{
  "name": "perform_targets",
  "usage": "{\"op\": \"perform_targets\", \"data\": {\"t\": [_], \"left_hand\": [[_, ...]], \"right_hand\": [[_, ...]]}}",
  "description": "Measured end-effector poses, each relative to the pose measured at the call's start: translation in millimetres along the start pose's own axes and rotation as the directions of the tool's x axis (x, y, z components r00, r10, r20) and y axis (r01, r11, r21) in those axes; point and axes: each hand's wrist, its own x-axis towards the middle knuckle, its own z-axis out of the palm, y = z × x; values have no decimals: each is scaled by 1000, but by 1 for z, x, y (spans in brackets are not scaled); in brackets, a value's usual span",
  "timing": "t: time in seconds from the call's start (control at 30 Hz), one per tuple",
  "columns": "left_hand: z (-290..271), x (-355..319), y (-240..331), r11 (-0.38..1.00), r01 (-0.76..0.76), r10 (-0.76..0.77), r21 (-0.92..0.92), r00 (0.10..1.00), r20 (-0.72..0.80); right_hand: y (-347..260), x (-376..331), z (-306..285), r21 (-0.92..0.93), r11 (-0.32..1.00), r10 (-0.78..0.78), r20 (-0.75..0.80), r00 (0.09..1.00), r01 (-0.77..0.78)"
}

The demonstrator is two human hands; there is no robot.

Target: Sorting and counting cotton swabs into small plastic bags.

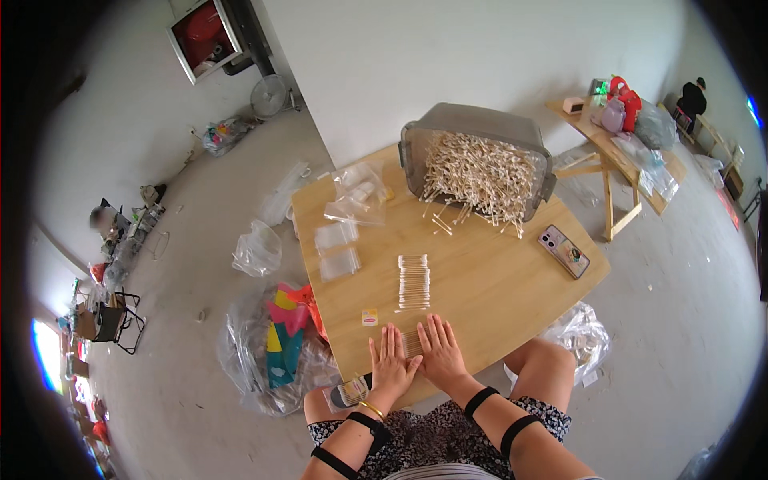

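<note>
My left hand [390, 366] and my right hand [442, 356] lie on the wooden table [488, 284] near its front edge, fingers stretched forward. Between them shows a small row of cotton swabs [412, 344], which both hands flank and partly cover. Straight ahead, a longer column of swabs [414, 282] is laid out side by side. A small yellow and white card [369, 318] rests just beyond my left fingertips. By my left wrist, a clear pack of swabs [352, 390] with a yellow label sits at the table's edge, partly hidden.
A grey bin [472, 122] lies tipped at the back, loose swabs [480, 176] spilling out. Clear bags [336, 234] are stacked at the left; a phone [564, 251] lies right. Plastic sacks [240, 352] stand on the floor. A folding table [620, 152] is farther right.
</note>
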Motion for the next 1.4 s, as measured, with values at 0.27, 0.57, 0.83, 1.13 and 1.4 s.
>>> {"op": "perform_targets", "data": {"t": [0.27,0.57,0.83,1.13,1.4], "left_hand": [[-29,-5,-45,983,179,-182,-32,955,-234],[-54,34,-90,961,267,-276,-72,914,-298],[-40,-58,-134,900,315,-414,-303,837,-359],[9,-113,-99,455,463,-836,-760,516,-187],[6,-94,-80,498,615,-848,-611,492,-197]], "right_hand": [[1,0,-8,-91,995,34,78,996,-26],[-3,1,-7,-50,999,9,85,996,-4],[-1,1,-11,-55,998,24,81,996,-20],[-67,-27,-7,-63,980,-169,236,957,189],[-71,-34,4,-20,984,-172,164,971,178]]}}
